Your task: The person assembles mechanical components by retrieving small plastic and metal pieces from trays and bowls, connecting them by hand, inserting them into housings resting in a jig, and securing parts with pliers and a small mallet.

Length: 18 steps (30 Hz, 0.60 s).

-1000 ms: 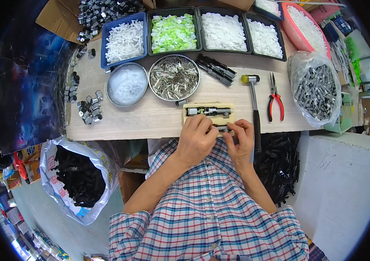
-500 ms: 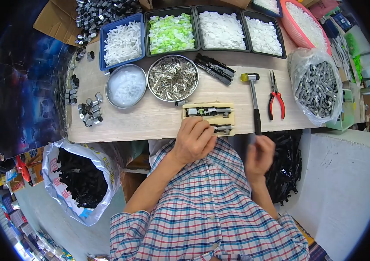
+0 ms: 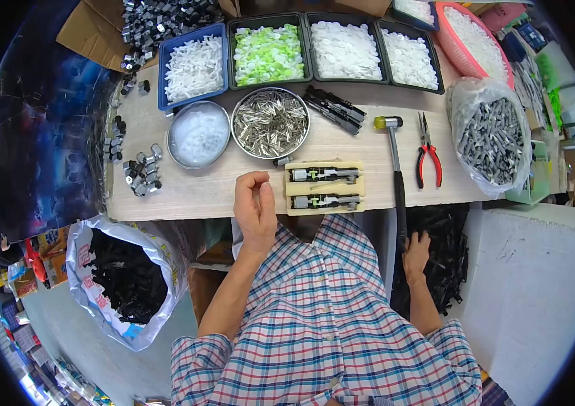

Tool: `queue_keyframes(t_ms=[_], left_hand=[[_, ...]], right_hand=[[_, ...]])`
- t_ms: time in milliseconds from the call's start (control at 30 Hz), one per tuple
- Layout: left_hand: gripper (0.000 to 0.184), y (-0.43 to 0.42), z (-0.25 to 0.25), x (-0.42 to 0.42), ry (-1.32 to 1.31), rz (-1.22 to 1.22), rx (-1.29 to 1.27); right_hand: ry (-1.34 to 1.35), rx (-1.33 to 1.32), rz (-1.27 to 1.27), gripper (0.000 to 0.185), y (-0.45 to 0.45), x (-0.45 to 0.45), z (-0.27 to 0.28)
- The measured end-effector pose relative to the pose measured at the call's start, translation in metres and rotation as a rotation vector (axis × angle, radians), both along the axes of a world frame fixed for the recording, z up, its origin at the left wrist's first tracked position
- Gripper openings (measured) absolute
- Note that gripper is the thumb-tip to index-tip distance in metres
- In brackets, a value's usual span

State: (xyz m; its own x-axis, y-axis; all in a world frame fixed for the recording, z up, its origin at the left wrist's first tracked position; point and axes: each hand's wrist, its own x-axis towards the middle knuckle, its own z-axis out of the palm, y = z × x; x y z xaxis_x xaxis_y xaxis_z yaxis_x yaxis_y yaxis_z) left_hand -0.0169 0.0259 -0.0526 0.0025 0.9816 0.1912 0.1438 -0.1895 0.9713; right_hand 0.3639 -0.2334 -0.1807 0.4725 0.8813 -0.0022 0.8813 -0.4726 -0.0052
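My left hand (image 3: 255,213) hovers at the table's front edge, just left of a cream block (image 3: 324,185). Its fingers are loosely bent with the thumb apart, and nothing shows in them. Two long black-and-silver assemblies lie in the block, an upper one (image 3: 324,174) and a lower one (image 3: 324,201), both with pale green bits. Below the tabletop on the right, my right hand (image 3: 416,256) reaches into a heap of black plastic parts (image 3: 446,250). Its visible fingers are spread and touch the heap; their tips are partly hidden.
A hammer (image 3: 396,155) and red-handled pliers (image 3: 428,159) lie right of the block. Behind it stand a bowl of metal pins (image 3: 270,123), a white-filled dish (image 3: 197,134) and black parts (image 3: 335,108). Trays (image 3: 345,47) line the back; a bag (image 3: 494,139) of grey parts stands right.
My left hand has left the lower assembly and moved left, uncovering it. My right hand has gone down and slightly right, from the table's edge into the black parts.
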Motion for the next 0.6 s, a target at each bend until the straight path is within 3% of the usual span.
queue_keyframes(t_ms=[67,200,433,600], left_hand=[[0.017,0.000,-0.004,0.000,-0.004,0.016,0.020],[0.017,0.000,-0.006,0.000,-0.075,0.005,-0.007],[0.017,-0.001,0.009,0.003,-0.181,-0.027,-0.018],[0.015,-0.006,0.035,0.020,-0.205,-0.165,0.138]], right_hand=[[0.027,0.039,0.090,0.019,0.009,-0.003,0.022],[0.033,0.094,0.149,0.016,0.016,0.008,0.054],[0.184,0.374,-0.118,0.017,0.035,0.012,0.123],[0.523,0.337,-0.266,0.025,0.052,0.029,0.145]])
